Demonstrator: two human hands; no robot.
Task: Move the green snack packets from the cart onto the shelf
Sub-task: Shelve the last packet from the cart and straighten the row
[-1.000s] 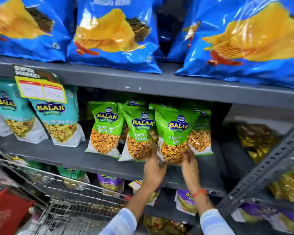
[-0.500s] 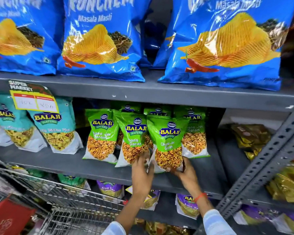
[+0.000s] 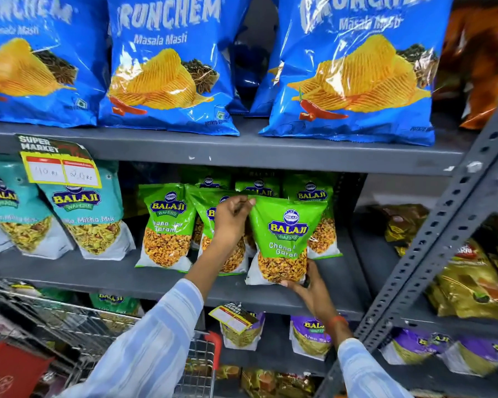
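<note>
Several green Balaji snack packets stand upright on the grey middle shelf (image 3: 161, 278). The front right green packet (image 3: 285, 234) is held at both ends: my left hand (image 3: 232, 218) pinches its top left corner, and my right hand (image 3: 306, 285) cups its bottom edge on the shelf. Another green packet (image 3: 167, 225) stands to the left, and a third is partly hidden behind my left hand. More green packets stand behind them. The wire cart (image 3: 78, 337) is at the lower left.
Teal Balaji packets (image 3: 84, 214) fill the shelf's left part under a yellow price tag (image 3: 61, 170). Big blue chip bags (image 3: 167, 67) sit on the shelf above. Purple packets (image 3: 308, 337) lie below. A grey slotted upright (image 3: 431, 245) rises at the right, with golden packets (image 3: 469, 280) beyond.
My left hand has risen from the packets' bottoms to the top corner of the front packet. My right hand stays under it. The view has drawn closer and tilted up.
</note>
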